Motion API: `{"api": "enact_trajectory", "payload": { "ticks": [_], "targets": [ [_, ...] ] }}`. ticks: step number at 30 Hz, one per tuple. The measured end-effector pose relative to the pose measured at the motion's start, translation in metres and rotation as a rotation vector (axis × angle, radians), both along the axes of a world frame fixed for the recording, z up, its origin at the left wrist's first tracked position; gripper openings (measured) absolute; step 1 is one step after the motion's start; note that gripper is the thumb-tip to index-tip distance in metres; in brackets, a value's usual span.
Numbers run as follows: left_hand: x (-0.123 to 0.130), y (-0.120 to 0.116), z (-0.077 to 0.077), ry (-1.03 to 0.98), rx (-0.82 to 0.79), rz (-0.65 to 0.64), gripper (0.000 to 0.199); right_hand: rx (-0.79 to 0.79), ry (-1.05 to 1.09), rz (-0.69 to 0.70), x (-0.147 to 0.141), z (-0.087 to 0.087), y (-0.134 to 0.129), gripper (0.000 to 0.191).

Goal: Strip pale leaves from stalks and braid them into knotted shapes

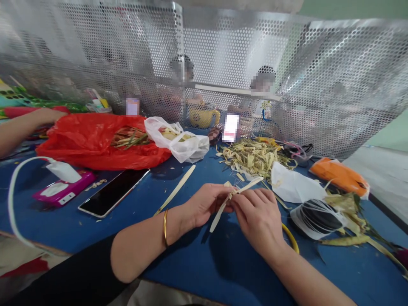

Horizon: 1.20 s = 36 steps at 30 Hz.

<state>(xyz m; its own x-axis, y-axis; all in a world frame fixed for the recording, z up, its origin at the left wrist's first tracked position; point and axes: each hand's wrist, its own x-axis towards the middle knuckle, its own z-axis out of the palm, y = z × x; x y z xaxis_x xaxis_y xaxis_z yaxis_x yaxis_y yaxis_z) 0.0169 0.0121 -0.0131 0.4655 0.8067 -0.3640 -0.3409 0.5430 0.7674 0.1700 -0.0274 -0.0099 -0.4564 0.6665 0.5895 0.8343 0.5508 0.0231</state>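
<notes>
Above the blue table my two hands meet, fingers pinched round a pale strip of dried leaf [218,217] that looks knotted or folded between them. My left hand [208,204], with a gold bangle on its wrist, is closed on it from the left. From the right, my right hand [259,212] grips the same piece, its fingertips partly hidden. One end hangs down toward me; another end sticks out to the upper right. Left of my hands a loose pale leaf strip [177,187] lies on the table.
Beyond my hands is a pile of leaf scraps [255,157]. A thread spool [317,219] and orange packet [341,176] lie right. Left are a black phone [114,193], purple power strip [63,189] and red bag [86,140]. A perforated metal screen [223,51] stands behind; another person's arm [28,127] reaches in.
</notes>
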Motion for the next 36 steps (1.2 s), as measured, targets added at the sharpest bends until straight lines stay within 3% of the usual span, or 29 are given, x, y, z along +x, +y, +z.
{"api": "enact_trajectory", "payload": {
  "ticks": [5,10,14,17,20,25,29,33,36],
  "targets": [
    [0.002,-0.001,-0.003,-0.031,0.015,0.007,0.022,-0.012,-0.03,0.044,-0.002,-0.001,0.0,0.018],
    [0.002,-0.001,-0.009,-0.051,-0.005,0.018,0.027,-0.039,-0.247,0.25,-0.01,0.0,-0.003,0.017],
    [0.004,-0.002,-0.012,-0.051,-0.02,0.0,0.031,-0.049,-0.301,0.28,-0.015,-0.003,-0.005,0.014],
    [0.003,-0.002,-0.011,-0.033,0.03,-0.025,0.03,-0.076,-0.081,0.238,-0.011,-0.005,-0.002,0.017],
    [0.002,0.0,-0.009,0.023,0.06,0.007,0.026,-0.185,0.294,0.047,-0.004,-0.007,0.004,0.015],
    [0.002,0.002,-0.006,0.077,-0.004,0.056,0.021,-0.616,0.821,-0.164,0.002,-0.013,0.017,0.015],
    [0.002,0.0,-0.003,0.105,0.044,0.056,0.019,-0.769,0.973,-0.164,0.0,-0.016,0.02,0.018],
    [0.002,0.002,-0.004,0.142,0.076,0.138,0.019,-0.898,1.095,-0.136,-0.003,-0.015,0.017,0.022],
    [0.0,0.007,-0.007,0.153,0.1,0.221,0.02,-0.924,1.02,0.004,-0.002,-0.015,0.013,0.016]
  ]
}}
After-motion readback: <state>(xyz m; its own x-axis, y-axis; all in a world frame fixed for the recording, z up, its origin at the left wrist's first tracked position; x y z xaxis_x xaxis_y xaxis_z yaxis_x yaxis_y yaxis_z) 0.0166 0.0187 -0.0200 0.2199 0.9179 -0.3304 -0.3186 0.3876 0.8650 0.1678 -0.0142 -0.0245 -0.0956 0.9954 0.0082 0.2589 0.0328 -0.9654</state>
